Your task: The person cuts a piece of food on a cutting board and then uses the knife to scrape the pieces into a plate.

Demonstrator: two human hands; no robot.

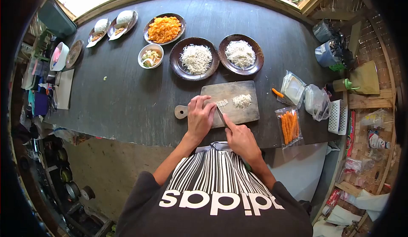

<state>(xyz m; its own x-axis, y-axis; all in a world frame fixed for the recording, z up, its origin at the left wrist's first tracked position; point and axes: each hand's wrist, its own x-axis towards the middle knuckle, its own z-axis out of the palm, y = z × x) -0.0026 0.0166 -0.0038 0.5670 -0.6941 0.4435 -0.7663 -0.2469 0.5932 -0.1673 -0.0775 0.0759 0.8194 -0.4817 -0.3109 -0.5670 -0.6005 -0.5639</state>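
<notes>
White strips (222,103), bunched on the cutting board (238,115) just beside the fingertips of the left hand (199,117). Curled and partly closed there, low over the near-left part of the board; cannot tell, from above, of anything pinched beneath. Closed around a knife (220,114) in the right hand (244,141), with index finger stretched forward along it and handle mostly hidden in the palm. Angled from that hand toward the strips, close to the left fingers. Judged as mid-cutting, from long pieces to short ones. For another stroke, would call for left fingertips tucked clear of the edge, strips kept together and blade lined up squarely across.

Ahead of the right hand, on the same board, a loose heap of fine shreds (242,101), apart from the strips. Beyond both hands, side by side, a left dark plate (175,65) and a right dark plate (259,58), each with a white shredded mound. Farther out, ahead and left of the left hand, a small white bowl (143,63) of mixed pieces, then a pile of orange bits (164,29) on another plate. Right of the right hand, orange sticks (289,126) in a clear bag, with a white basket (338,117) farther out.
</notes>
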